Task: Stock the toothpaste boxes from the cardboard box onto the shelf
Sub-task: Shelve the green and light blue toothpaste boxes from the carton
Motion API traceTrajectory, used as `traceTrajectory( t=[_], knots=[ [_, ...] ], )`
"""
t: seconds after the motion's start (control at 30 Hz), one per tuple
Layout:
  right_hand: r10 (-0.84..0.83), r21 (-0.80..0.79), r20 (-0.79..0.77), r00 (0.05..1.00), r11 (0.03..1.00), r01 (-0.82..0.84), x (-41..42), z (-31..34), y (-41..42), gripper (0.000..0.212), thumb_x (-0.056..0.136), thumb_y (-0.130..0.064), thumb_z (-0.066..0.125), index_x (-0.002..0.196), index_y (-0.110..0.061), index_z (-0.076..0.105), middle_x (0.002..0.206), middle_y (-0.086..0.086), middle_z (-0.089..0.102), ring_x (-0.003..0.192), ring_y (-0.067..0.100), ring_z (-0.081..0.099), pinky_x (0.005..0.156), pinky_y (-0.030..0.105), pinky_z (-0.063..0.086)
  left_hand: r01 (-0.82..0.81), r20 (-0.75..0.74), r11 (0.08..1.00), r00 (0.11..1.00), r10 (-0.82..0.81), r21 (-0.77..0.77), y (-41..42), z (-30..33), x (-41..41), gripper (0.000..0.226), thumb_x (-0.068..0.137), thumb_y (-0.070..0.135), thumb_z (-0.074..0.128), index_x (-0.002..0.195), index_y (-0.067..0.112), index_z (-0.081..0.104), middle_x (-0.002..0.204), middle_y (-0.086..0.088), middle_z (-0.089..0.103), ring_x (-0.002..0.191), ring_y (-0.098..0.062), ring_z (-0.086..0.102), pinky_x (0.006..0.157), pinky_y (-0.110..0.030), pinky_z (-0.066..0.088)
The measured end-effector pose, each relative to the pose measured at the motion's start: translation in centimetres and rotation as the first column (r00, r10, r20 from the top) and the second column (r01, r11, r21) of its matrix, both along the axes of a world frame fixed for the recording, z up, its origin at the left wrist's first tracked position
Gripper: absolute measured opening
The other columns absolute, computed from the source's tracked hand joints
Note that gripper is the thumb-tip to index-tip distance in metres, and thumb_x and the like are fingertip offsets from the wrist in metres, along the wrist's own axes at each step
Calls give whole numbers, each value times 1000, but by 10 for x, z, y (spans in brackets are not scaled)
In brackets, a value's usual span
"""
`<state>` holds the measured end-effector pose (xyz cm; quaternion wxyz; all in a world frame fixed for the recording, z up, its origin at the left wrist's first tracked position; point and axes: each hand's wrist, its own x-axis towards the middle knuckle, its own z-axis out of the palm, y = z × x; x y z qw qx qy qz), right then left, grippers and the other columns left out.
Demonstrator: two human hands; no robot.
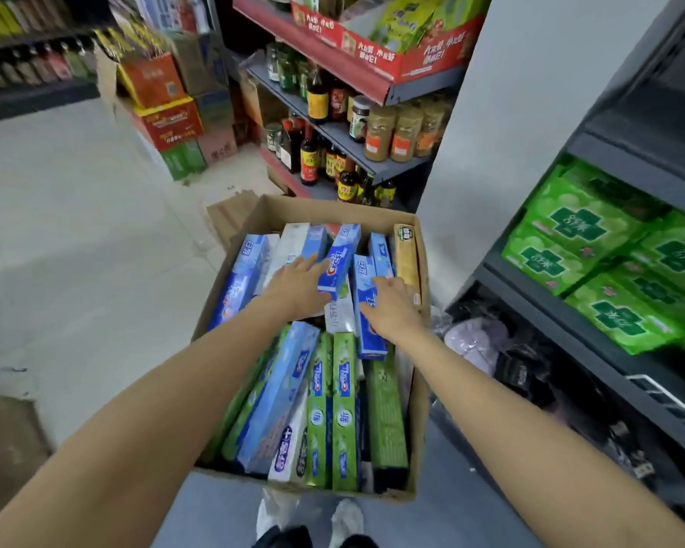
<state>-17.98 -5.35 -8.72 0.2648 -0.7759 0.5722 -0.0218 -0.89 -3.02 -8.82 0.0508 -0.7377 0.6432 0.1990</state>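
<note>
An open cardboard box (420, 397) stands on the floor in front of me, filled with several toothpaste boxes in blue, green, white and gold. My left hand (297, 288) reaches into the far half and grips a blue toothpaste box (339, 257), which is tilted up above the others. My right hand (392, 306) lies beside it with fingers curled over another blue toothpaste box (366, 306). Green toothpaste boxes (345, 409) lie flat in the near half.
A dark metal shelf (594, 338) stands at the right with green packs (594, 247) on its middle level and dark bagged goods below. Ahead, a shelf of sauce bottles and jars (396, 132). Stacked cartons (167, 116) stand at the left. Grey floor lies left of the box.
</note>
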Motion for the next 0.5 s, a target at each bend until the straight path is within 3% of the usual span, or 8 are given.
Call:
traceTrajectory(
  t=[0.1,0.17,0.27,0.4,0.5],
  knots=[
    [-46,28,-80,996,998,48,19,-15,-15,68,88,-45,59,142,-15,30,144,11,26,133,28,26,102,38,36,14,-59,1000,998,-15,-22,-24,-4,18,44,98,36,38,132,10,49,145,-9,37,130,-30,36,103,-43,37],
    [-59,-21,-195,979,998,56,29,-23,-16,79,79,-52,66,138,-13,32,140,11,26,131,28,28,99,37,37,36,-39,996,998,-39,-85,-33,-3,24,41,98,34,37,116,6,60,128,-11,49,117,-31,45,93,-40,41],
    [-103,-93,-330,938,993,76,43,-30,-14,89,70,-49,76,135,-10,30,138,13,27,128,29,27,98,35,38,146,50,982,989,-141,-118,-43,-2,32,41,96,38,42,121,9,59,120,-13,52,112,-31,48,90,-39,42],
    [-134,-39,-376,917,991,128,57,-20,-23,76,79,-24,74,135,-2,29,138,18,27,128,32,27,96,33,40,221,93,969,973,-211,-112,-50,-2,42,49,91,50,46,120,12,57,116,-13,53,110,-30,50,87,-36,42],
    [-150,22,-330,932,986,166,58,-8,-25,65,84,-21,67,133,0,31,137,21,34,127,36,34,96,38,41,262,116,956,962,-248,-130,-44,-2,39,55,91,55,43,124,12,53,118,-13,52,111,-31,50,89,-37,40]
  ],
)
